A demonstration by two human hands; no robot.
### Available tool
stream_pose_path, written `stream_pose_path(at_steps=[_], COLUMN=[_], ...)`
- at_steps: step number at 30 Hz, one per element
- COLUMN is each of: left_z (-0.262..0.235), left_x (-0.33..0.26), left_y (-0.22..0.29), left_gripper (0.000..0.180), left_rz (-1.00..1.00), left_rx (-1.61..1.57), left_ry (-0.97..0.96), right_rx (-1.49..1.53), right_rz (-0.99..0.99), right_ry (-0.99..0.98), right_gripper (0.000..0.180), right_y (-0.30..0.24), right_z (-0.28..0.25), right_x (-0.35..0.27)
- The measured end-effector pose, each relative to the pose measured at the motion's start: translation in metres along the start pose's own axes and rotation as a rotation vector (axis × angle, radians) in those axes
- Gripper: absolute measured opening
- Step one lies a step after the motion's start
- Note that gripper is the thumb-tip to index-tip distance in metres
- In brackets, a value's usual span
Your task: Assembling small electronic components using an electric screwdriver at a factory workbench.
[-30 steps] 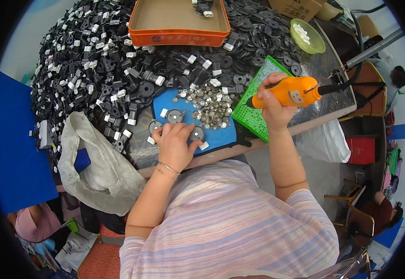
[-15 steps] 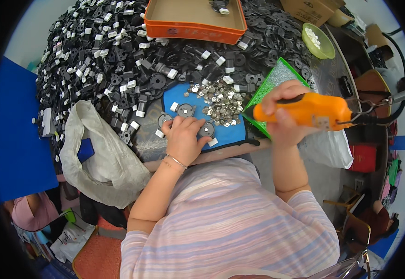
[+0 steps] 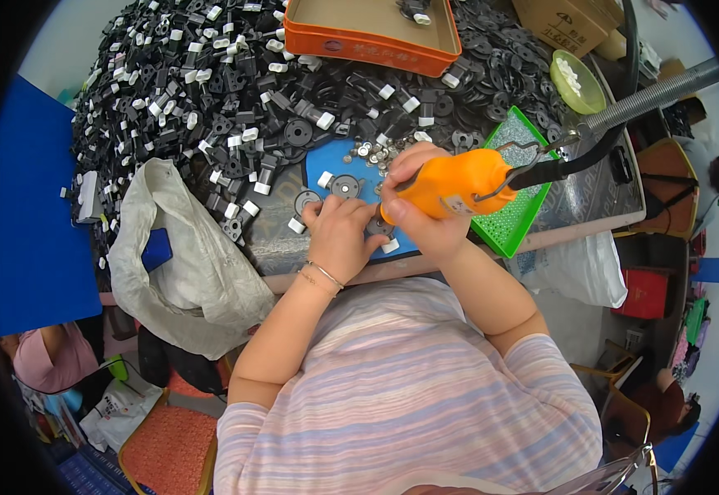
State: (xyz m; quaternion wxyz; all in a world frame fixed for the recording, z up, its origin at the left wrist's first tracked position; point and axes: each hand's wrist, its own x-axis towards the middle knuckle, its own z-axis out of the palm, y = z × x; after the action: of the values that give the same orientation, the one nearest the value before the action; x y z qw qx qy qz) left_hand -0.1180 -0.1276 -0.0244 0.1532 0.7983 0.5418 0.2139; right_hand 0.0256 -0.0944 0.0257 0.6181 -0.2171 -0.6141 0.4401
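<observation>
Swung toward nine o'clock since before, the orange corded screwdriver (image 3: pixel 461 177) gripped in my right hand (image 3: pixel 431 232) tips over the dark round disc (image 3: pixel 382 228) at three o'clock from my loosely open left hand (image 3: pixel 340 238).

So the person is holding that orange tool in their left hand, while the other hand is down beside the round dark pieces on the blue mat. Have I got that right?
Not quite: the head view shows the orange tool in the right hand. The left hand is the one beside the round dark pieces on the blue mat.
</observation>
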Motion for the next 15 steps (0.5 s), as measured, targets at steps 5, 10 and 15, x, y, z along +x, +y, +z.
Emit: stream_pose_path(at_steps=[5,10,15], left_z=[-0.0006,-0.0007,0.0009], left_x=[-0.0005,0.0005,0.0006], left_y=[0.0003,0.0011,0.0007], left_gripper=[0.038,0.038,0.037], left_rz=[-0.003,-0.011,-0.002], left_rx=[0.017,0.035,0.027], left_ry=[-0.008,-0.030,-0.009], right_rx=[0.013,-0.028,-0.033], right_rz=[0.004,-0.028,-0.025], right_ry=[0.001,-0.024,-0.066], right_gripper=[0.027,0.027,0.027], right_y=[0.0004,0.0032,0.0040], right_z=[0.0016,-0.0012,-0.0029], right_x=[-0.0005,-0.0006,-0.0028])
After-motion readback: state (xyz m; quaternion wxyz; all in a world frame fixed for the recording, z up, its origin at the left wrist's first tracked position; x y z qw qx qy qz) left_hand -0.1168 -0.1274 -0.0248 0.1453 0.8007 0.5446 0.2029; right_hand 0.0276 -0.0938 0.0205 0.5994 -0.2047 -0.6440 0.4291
